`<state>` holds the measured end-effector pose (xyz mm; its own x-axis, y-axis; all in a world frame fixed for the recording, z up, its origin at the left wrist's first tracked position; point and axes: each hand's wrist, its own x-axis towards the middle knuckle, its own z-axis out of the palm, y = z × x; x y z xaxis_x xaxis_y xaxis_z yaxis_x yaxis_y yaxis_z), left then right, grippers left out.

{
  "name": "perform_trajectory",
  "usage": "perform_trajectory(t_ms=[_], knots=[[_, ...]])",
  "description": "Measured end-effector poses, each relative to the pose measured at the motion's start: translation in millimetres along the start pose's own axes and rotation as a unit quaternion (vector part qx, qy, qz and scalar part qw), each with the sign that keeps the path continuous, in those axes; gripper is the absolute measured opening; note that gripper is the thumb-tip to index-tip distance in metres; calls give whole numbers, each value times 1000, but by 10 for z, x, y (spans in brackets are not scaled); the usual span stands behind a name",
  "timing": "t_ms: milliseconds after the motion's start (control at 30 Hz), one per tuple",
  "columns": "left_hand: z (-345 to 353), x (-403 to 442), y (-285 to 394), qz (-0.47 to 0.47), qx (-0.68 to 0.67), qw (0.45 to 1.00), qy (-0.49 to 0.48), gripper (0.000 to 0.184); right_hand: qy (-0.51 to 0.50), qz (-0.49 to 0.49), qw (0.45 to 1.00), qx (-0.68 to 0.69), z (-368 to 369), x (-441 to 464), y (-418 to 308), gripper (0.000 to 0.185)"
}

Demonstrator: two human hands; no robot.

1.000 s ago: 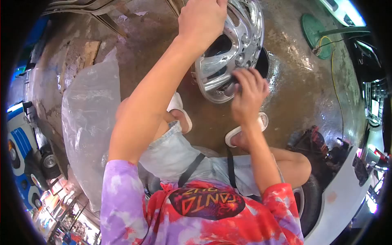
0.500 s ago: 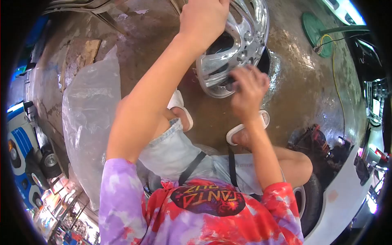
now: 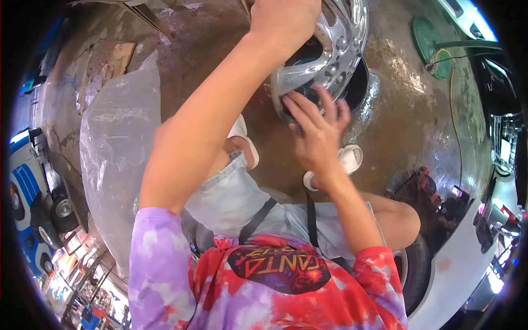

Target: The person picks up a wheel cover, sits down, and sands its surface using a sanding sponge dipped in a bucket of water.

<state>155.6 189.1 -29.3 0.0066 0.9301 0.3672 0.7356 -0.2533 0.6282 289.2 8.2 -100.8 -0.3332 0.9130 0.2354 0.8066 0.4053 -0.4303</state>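
A shiny chrome wheel [image 3: 330,69] with spokes and round holes stands tilted in front of me at the top of the view. My left hand [image 3: 289,22] grips its upper left edge; the fingertips are cut off by the frame. Against the wheel's lower, near part is my right hand [image 3: 318,129], fingers bent and slightly blurred. Something small and dark shows under those fingers, too hidden to name. Behind the wheel, a dark round tub or tyre [image 3: 360,82] is partly covered.
Wet brown floor lies around my white sandals [image 3: 350,158]. Clear plastic sheeting [image 3: 121,137] is on the left, near a wooden board [image 3: 122,58]. At right are a green round base [image 3: 426,44], a yellow cable [image 3: 452,110], a tyre [image 3: 416,269] and a pale panel [image 3: 448,267].
My right hand has moved left and slightly down along the wheel to its near lower edge. The wheel and my left hand have shifted slightly right in the view.
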Motion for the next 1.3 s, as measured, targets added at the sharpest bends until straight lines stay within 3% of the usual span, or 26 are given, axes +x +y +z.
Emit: perform_trajectory(t_ms=[33,100,233,333,433,533,567,633,700,867,967,1033,1100,1167,1200,1233,1300], knots=[[-23,-14,-39,6,-4,1000,1,35,3,-44,997,-58,-55,21,163,48],[-17,-26,16,2,16,1000,1,35,29,-25,990,-137,-131,116,206,48],[-43,-3,32,-21,32,999,-5,34,16,61,997,41,144,-71,-291,51],[-19,-28,-8,-2,24,1000,10,34,42,4,998,-41,15,-140,83,52],[-35,-39,61,1,43,999,3,34,102,92,985,-103,-18,-22,364,48],[-30,-51,74,8,32,999,21,34,63,33,997,9,124,-105,-185,47],[-29,-73,56,9,26,999,16,34,87,59,991,81,191,-92,-302,43],[-25,-62,18,14,12,1000,13,34,93,18,995,-28,110,-70,138,41],[-48,-60,80,5,29,999,11,35,114,84,985,-95,-22,22,462,40],[-46,-3,34,-10,36,999,-5,36,84,62,995,2,71,-170,18,42],[-60,3,77,0,32,999,-14,37,141,89,986,-18,81,-161,392,37],[-82,-24,135,-4,24,1000,-9,37,256,188,939,128,-12,-65,712,32],[-109,-31,125,-5,21,1000,-10,36,299,240,913,138,-173,51,623,32],[-64,17,50,-28,26,999,-25,38,317,224,907,164,-9,157,391,31],[-92,5,108,-48,40,997,-36,41,281,156,939,123,312,95,422,39],[-117,3,148,-66,54,995,-47,46,196,212,956,43,417,93,117,50],[-120,64,114,-80,63,992,-74,47,168,218,961,-20,469,26,59,60]])
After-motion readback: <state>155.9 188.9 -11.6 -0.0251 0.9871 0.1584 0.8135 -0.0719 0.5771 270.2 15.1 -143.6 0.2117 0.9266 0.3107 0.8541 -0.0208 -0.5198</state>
